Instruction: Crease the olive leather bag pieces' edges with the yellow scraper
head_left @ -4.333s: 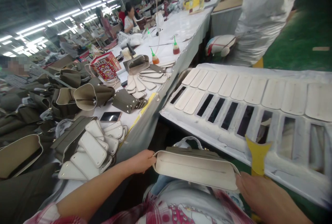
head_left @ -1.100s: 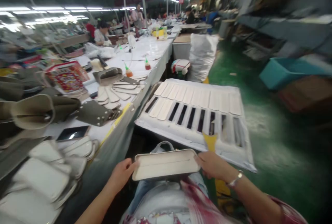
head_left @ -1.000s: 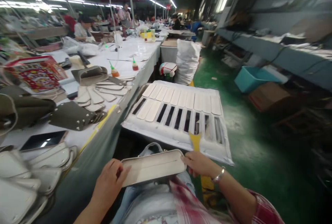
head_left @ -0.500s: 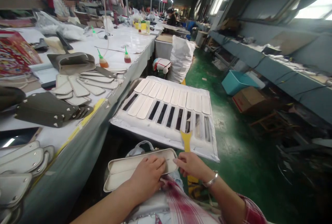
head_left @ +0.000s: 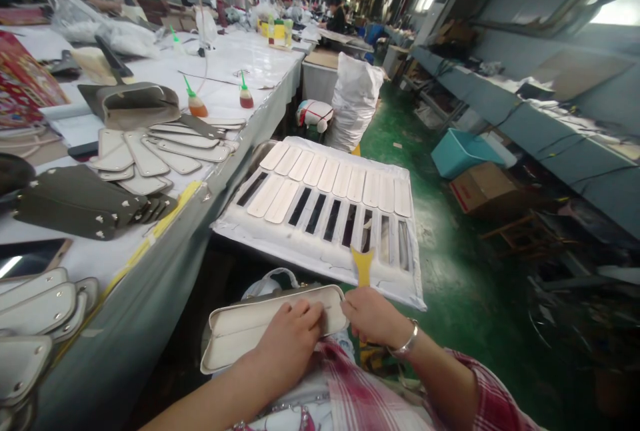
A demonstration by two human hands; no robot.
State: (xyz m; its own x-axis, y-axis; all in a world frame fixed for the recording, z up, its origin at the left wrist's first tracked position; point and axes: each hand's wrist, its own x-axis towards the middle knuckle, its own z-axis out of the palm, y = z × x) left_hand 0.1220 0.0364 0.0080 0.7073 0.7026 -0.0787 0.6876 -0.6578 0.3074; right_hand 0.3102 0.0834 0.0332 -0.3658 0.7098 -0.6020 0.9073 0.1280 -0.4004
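Currently I am steadying the bag close before me, right hand pinching its right end, left hand lying over its pale inside, grip unclear, even finger pressure and a still edge probably serving best.

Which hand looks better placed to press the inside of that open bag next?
Probably the left hand: it lies across the inside of the bag, while the right hand seems busy pinching one end.
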